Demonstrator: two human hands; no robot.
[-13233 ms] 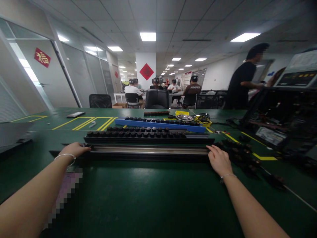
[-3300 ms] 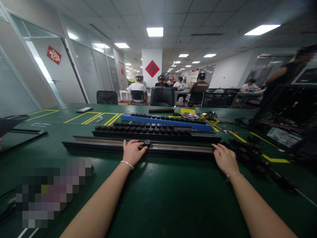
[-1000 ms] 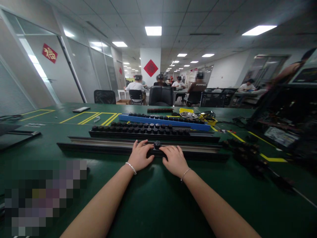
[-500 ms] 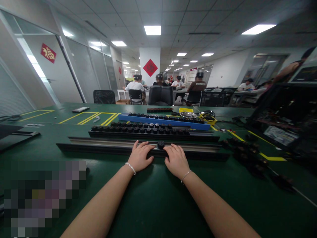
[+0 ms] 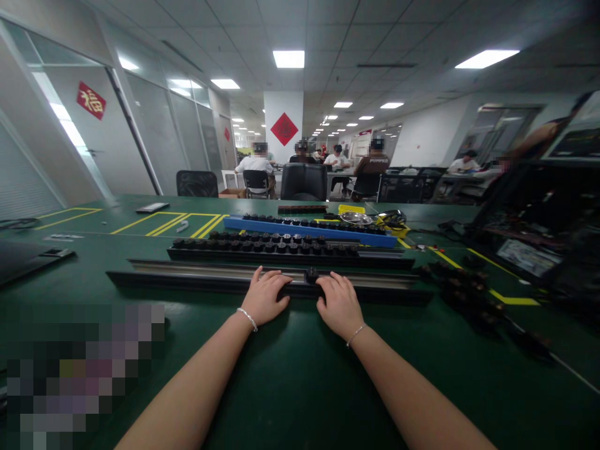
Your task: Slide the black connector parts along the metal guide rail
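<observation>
A long black rail point(image 5: 182, 282) with a silvery inner channel lies crosswise on the table before me. A small black block point(image 5: 311, 274) sits in its channel near the middle. My left hand point(image 5: 266, 295) is closed over the rail left of the block, fingers across the top and thumb at the near side. My right hand point(image 5: 339, 302) is bent over the rail just right of the block, index fingertip at the block's right edge and thumb low on the near side. How firmly it grips is hard to see.
Behind lie a black rail of round black parts point(image 5: 262, 245) and a blue rail point(image 5: 319, 232) with similar parts. Loose black parts point(image 5: 473, 297) lie right. A metal dish point(image 5: 356, 218) stands farther back. A dark open-sided case point(image 5: 534, 219) rises at right; people sit beyond.
The small black block has slid a little to the right along the channel, and my right hand has moved right with it. My left hand has stayed in place.
</observation>
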